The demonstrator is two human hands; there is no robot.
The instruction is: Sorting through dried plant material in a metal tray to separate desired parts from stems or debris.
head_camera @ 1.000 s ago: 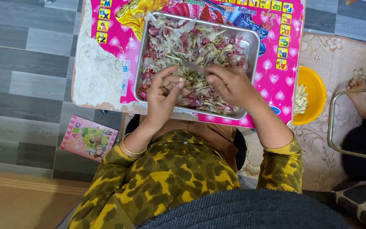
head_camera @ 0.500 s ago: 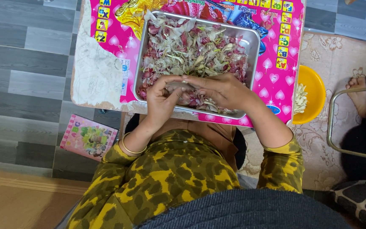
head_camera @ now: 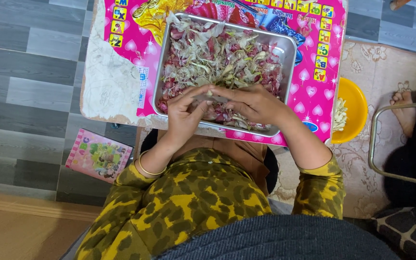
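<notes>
Right between the two hands, over the near edge of the metal tray point(head_camera: 290, 72), sits a small pale piece point(head_camera: 210, 94), most likely a bit of onion or garlic, too small to tell for sure. The left hand point(head_camera: 185, 114) and the right hand point(head_camera: 252, 103) have come together on it, fingertips meeting and pinching from either side, so the piece runs roughly left to right between them. Neither hand is clearly nearer; both close on it at the same spot, the left from below-left, the right from the right and slightly farther.

Farther out, the tray is heaped with peelings point(head_camera: 222, 58), pale and reddish-purple papery skins filling it almost to the rim. The tray rests on a small desk point(head_camera: 109, 91) whose bright pink printed top is worn away to bare white on the left side. To the right of the desk, on a patterned mat point(head_camera: 386, 62), stands a yellow bowl point(head_camera: 355, 103) with pale peeled pieces in it. On the grey tiled floor point(head_camera: 30, 72) to the left lies a pink picture book point(head_camera: 98, 155). At the far right, another person's bare foot point(head_camera: 404, 102) rests beside a metal frame point(head_camera: 376, 139).
</notes>
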